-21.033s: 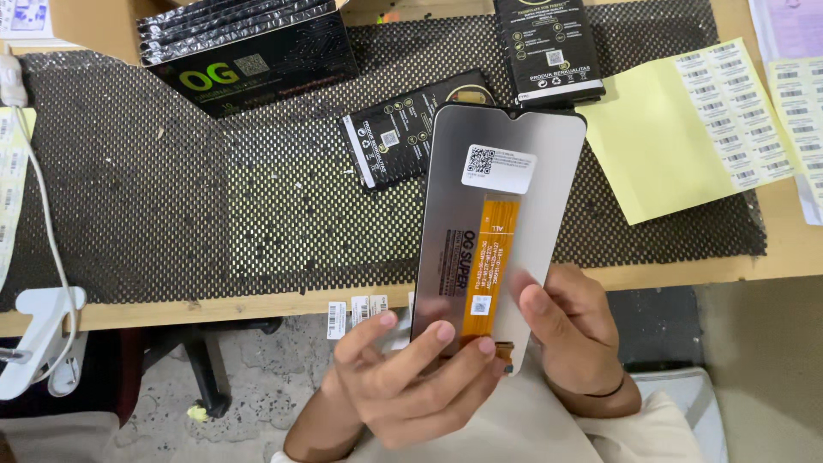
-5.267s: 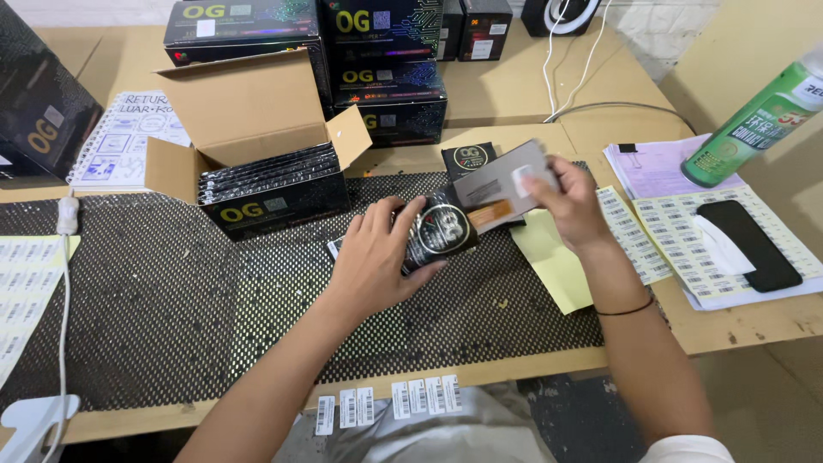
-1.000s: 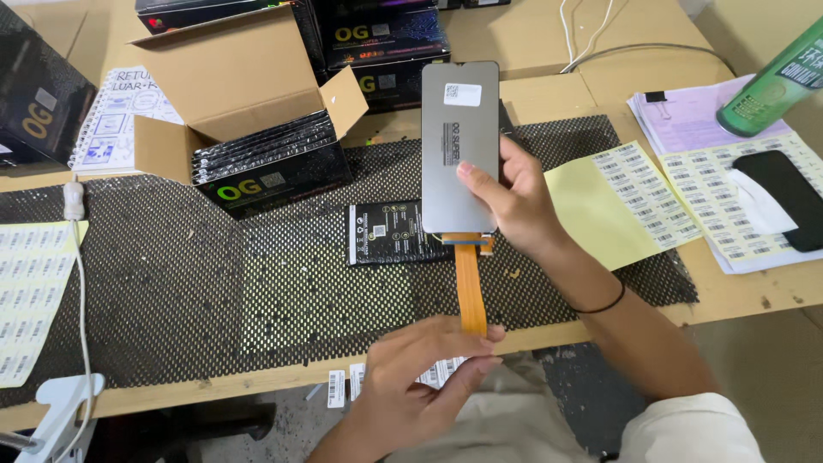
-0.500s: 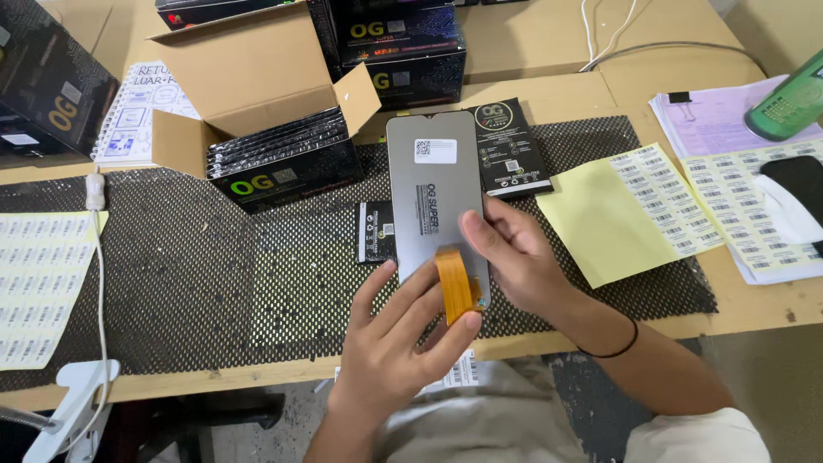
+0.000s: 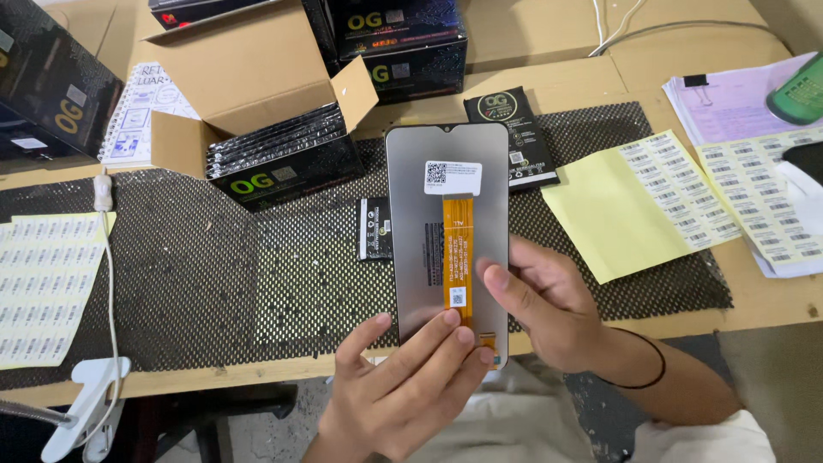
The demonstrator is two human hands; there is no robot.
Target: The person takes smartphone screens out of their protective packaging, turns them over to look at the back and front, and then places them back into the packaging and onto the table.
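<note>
The phone display panel [image 5: 446, 240] stands upright above the counter [image 5: 549, 86] edge, its grey back toward us. Our left hand [image 5: 403, 386] presses its fingers [image 5: 429, 339] flat on the orange flex cable [image 5: 457, 257] near the bottom. Our right hand [image 5: 549, 309] closes on the panel's right edge. We judge the cable is being folded down; next needs gentle, even pressure.

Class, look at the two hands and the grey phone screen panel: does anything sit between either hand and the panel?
Nothing visible does. The right hand grips the screen panel at its lower right edge, thumb on its back. The left hand lays its fingertips on the lower end of the orange ribbon cable. The panel is held above the black mesh mat.
</note>
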